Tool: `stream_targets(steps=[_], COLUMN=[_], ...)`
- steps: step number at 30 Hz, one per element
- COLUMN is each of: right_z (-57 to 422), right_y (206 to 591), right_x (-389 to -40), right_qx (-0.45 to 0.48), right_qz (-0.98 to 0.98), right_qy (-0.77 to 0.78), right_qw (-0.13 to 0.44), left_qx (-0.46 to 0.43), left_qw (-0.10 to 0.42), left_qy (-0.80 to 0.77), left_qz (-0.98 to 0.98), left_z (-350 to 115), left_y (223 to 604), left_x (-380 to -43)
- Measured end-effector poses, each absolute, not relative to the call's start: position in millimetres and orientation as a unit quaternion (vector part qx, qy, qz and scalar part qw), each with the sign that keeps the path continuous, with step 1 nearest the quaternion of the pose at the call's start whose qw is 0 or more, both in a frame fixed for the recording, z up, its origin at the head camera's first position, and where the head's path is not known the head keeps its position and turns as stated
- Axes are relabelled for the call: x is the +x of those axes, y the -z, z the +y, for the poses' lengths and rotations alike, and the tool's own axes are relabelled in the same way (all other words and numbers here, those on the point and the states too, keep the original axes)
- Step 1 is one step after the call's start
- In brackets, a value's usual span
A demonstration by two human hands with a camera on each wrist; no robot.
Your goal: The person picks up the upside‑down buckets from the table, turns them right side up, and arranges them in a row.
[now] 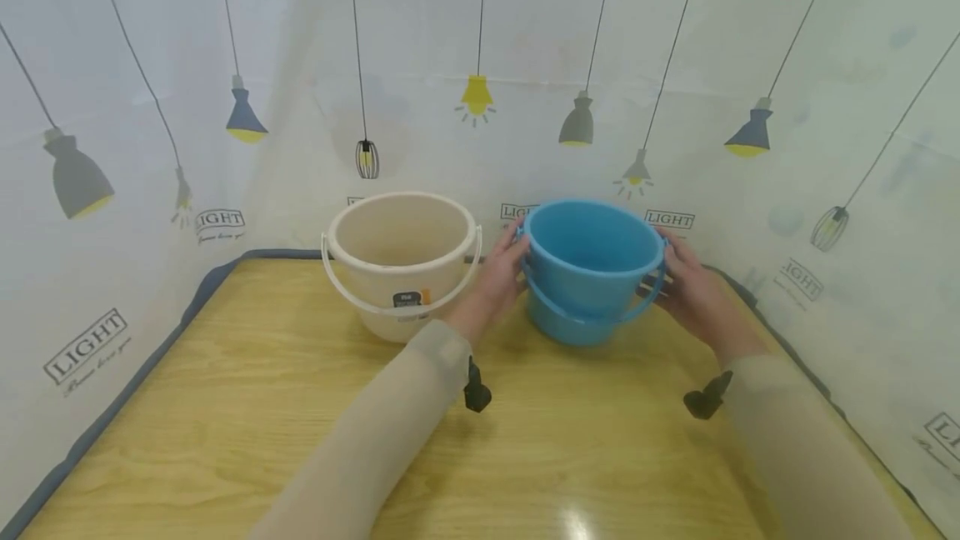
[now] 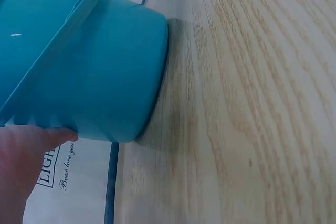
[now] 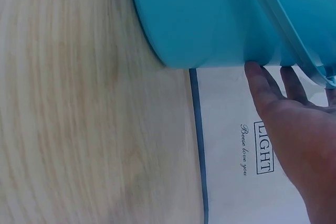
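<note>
A blue bucket (image 1: 585, 298) stands upright toward the back of the table, with its handle (image 1: 573, 315) hanging down across the front. On its left side my left hand (image 1: 498, 282) rests under the rim. In the left wrist view, the thumb (image 2: 58, 136) lies straight along the bucket's wall. My right hand (image 1: 693, 294) touches the opposite side, its extended fingers (image 3: 257, 80) meeting the wall below the rim. The bucket's base is right at the tabletop. Left of it stands a cream bucket (image 1: 367, 282), handle lowered in front, with a dark and orange label.
The wooden table (image 1: 225, 407) has a dark blue edging at its back and sides. White sheeting (image 1: 420, 48) printed with hanging lamps and the word LIGHT rises behind and on both sides. Small black devices are strapped at both wrists.
</note>
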State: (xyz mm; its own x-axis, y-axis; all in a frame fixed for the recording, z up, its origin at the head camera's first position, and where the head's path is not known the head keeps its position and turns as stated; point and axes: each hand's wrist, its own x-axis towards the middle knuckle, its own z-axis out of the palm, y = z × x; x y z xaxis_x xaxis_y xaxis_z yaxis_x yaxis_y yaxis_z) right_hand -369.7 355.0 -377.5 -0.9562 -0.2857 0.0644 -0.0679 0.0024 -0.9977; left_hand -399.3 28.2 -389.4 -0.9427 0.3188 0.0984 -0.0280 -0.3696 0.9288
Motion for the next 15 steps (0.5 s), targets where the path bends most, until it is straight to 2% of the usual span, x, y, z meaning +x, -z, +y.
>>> stream_targets(steps=[11, 15], right_z=[352, 358], right_y=[381, 384], right_x=[-365, -364], right_qx=[-0.109, -0.086], right_qz=[0.7, 0.725], right_qy=[0.702, 0.683], right_qw=[0.07, 0.024], left_qx=[0.114, 0.107], left_qw=[0.104, 0.12], left_qy=[-0.808, -0.794], left_qz=[0.569, 0.586], left_z=[29, 26], left_y=[390, 392], left_x=[-399, -387])
